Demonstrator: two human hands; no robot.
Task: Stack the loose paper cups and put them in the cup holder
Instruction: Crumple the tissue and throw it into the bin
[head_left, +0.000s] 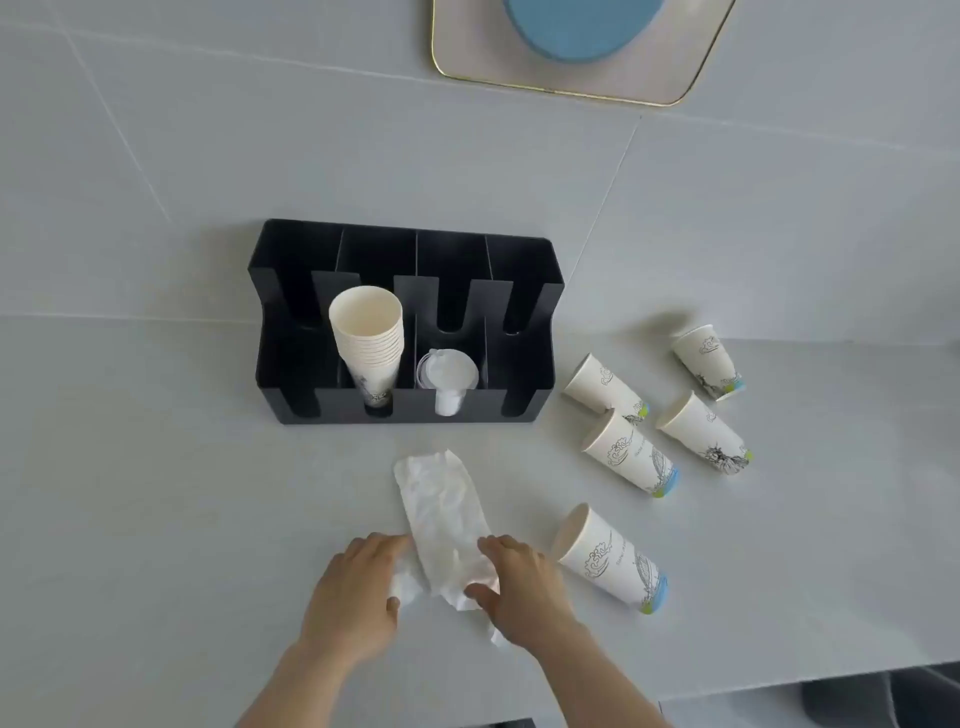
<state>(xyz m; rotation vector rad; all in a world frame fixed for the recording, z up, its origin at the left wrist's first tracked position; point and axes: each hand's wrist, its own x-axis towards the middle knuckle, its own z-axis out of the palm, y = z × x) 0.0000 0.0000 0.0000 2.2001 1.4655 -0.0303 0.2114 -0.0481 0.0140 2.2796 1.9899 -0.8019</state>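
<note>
A black cup holder (291, 291) with several slots stands mid-table. A stack of paper cups (369, 338) leans in its second slot, and white plastic lids (447, 371) sit in the third. Several loose printed paper cups lie on their sides to the right: one (605, 389), another (628, 460), a third (704, 439), with more beyond. The nearest cup (610, 561) lies just right of my right hand. A crumpled clear plastic sleeve (441, 514) lies in front of the holder. My left hand (358, 597) and my right hand (519, 587) grip its near end.
A beige tray with a gold rim (467, 57) holding a blue round dish (576, 26) sits at the far edge. The table's near edge runs along the bottom right, with dark floor below it.
</note>
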